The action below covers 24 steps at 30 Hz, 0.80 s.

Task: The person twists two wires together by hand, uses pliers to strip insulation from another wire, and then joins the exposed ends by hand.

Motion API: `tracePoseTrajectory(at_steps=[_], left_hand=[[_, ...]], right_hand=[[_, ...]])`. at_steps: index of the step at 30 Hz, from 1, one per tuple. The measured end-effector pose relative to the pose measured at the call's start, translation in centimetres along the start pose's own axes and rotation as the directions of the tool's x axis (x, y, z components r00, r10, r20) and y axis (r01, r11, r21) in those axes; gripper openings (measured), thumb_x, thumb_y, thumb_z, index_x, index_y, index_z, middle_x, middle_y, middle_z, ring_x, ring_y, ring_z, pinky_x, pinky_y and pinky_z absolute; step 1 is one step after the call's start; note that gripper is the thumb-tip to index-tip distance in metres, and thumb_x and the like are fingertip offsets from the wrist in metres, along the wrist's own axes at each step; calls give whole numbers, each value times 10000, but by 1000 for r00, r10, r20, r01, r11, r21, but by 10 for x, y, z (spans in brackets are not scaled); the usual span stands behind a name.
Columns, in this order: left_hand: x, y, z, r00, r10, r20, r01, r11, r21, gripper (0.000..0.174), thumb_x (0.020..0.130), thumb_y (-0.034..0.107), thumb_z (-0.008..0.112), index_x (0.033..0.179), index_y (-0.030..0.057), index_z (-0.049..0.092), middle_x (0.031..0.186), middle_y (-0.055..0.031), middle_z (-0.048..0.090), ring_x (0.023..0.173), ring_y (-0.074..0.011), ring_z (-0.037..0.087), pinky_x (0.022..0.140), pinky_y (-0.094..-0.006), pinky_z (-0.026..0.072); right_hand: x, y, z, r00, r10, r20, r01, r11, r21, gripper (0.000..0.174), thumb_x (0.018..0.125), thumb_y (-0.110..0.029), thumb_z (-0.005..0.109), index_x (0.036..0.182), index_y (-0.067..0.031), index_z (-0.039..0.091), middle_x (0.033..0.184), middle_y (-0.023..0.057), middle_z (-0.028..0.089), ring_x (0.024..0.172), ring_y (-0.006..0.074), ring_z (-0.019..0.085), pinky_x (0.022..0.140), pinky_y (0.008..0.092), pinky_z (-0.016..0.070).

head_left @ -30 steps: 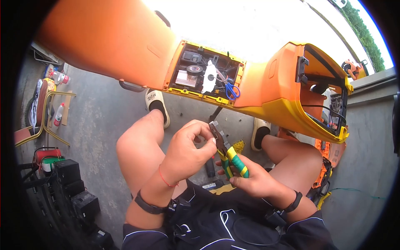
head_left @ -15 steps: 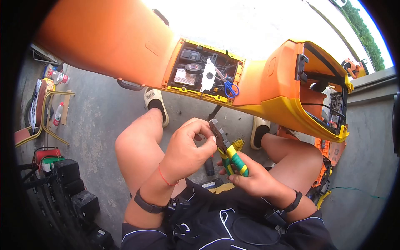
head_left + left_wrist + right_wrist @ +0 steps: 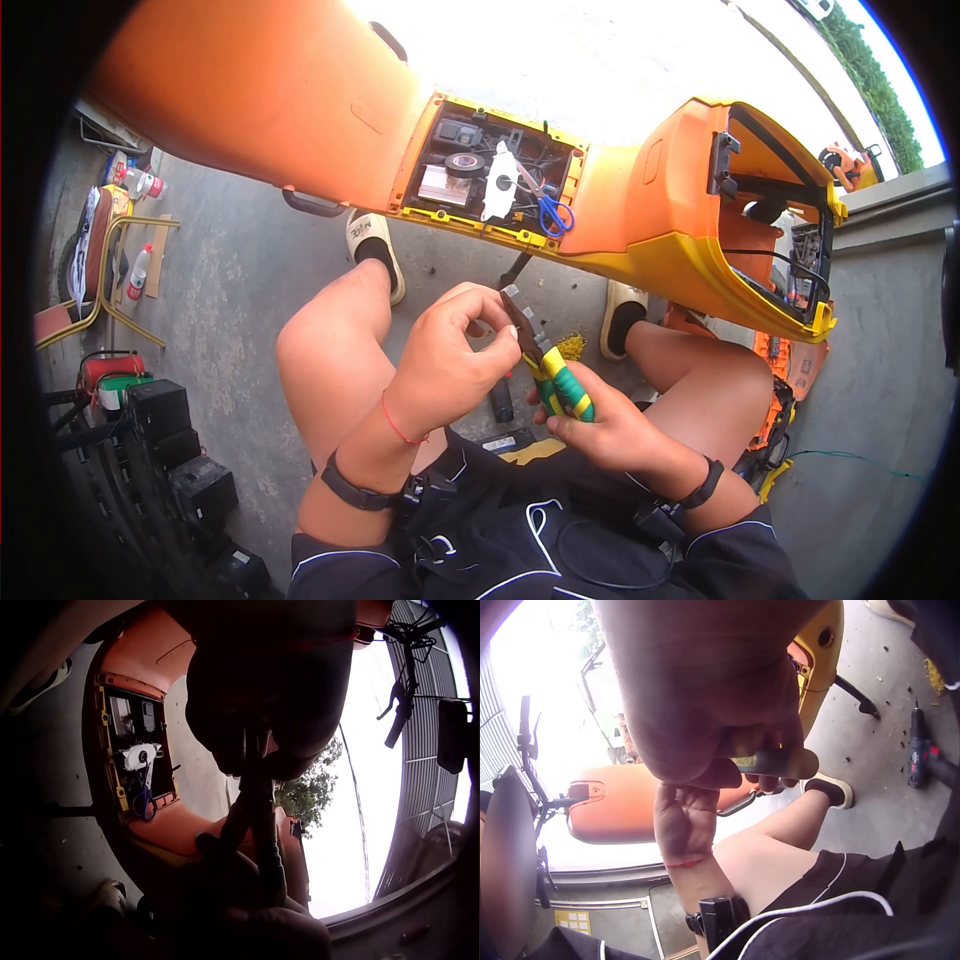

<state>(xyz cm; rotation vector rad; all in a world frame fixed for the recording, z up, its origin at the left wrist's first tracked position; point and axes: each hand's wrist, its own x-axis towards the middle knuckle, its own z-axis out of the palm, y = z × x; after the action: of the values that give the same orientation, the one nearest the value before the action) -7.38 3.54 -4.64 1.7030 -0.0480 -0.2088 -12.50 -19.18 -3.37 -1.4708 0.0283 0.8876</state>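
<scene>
My right hand (image 3: 610, 430) grips a pair of pliers (image 3: 567, 388) by its green and yellow handles, the metal head pointing up and left. At that head is my left hand (image 3: 450, 345), thumb and forefinger curled together around a small thing right beside the jaws; the fingers hide most of it. In the right wrist view a green handle (image 3: 769, 761) shows under the right hand. The left wrist view is dark, with the left hand (image 3: 262, 697) above the pliers. Both hands are over the lap, before an orange scooter body (image 3: 290, 100).
An open compartment (image 3: 487, 232) in the scooter holds blue-handled scissors (image 3: 553, 216), a tape roll (image 3: 464, 165) and a white part (image 3: 502, 182). A power drill (image 3: 917, 746) lies on the floor. Black boxes (image 3: 205, 487) and a metal-framed chair (image 3: 112, 260) stand at left.
Both hands keep nearly the same pose, with the pliers tilting only very slightly. The head view has shifted a little.
</scene>
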Motion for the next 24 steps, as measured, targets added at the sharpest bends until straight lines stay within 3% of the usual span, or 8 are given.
tracePoseTrajectory(at_steps=[4, 7, 9, 16, 18, 24], left_hand=[[0, 0, 0, 1000, 1, -2, -1, 1000, 1, 99, 855, 82, 722, 859, 10, 655, 1027, -99, 688, 932, -215, 661, 847, -322, 510], [-1, 1, 0, 1000, -9, 0, 9, 1000, -16, 93, 857, 76, 719, 862, 8, 655, 1028, -98, 686, 935, -207, 659, 851, -320, 507], [-1, 0, 0, 1000, -3, -3, 3, 999, -43, 87, 860, 70, 715, 861, 7, 655, 1031, -95, 686, 937, -198, 657, 853, -319, 506], [-2, 2, -1, 1000, 27, 9, -27, 999, -33, 70, 874, 50, 702, 859, 1, 654, 1063, -87, 692, 930, -173, 655, 856, -311, 503], [-1, 3, -1, 1000, 7, 11, -6, 999, -52, 69, 878, 48, 699, 864, -4, 656, 1072, -93, 693, 933, -174, 658, 856, -310, 508], [-1, 9, 0, 999, -46, 17, 47, 996, -78, 67, 892, 37, 689, 881, -24, 661, 1089, -107, 695, 948, -175, 666, 861, -306, 530]], right_hand=[[2, 2, -1, 1000, 8, -3, -8, 998, -55, 535, 961, 26, 604, 1463, -34, 429, 1264, 119, 610, 1095, 196, 645, 948, 357, 535], [1, 2, 0, 1000, -1, 7, 1, 1000, 9, 529, 964, 15, 603, 1460, -42, 428, 1241, 117, 610, 1065, 189, 650, 884, 338, 548], [0, -2, 2, 1000, 31, -6, -30, 999, 10, 511, 966, 7, 601, 1449, -48, 443, 1181, 99, 626, 1004, 167, 650, 818, 313, 544], [4, 8, -1, 1000, 24, 16, -25, 998, 49, 376, 990, -57, 629, 1354, -42, 536, 1036, 38, 636, 857, 109, 612, 769, 281, 526], [5, 9, 1, 998, -3, -59, -2, 996, -90, 342, 1011, -147, 670, 1317, -38, 563, 999, 20, 624, 820, 98, 598, 744, 276, 521], [8, 8, 4, 993, -1, -117, -18, 987, -159, 310, 1022, -223, 688, 1260, -48, 591, 925, 6, 612, 761, 89, 587, 689, 275, 511]])
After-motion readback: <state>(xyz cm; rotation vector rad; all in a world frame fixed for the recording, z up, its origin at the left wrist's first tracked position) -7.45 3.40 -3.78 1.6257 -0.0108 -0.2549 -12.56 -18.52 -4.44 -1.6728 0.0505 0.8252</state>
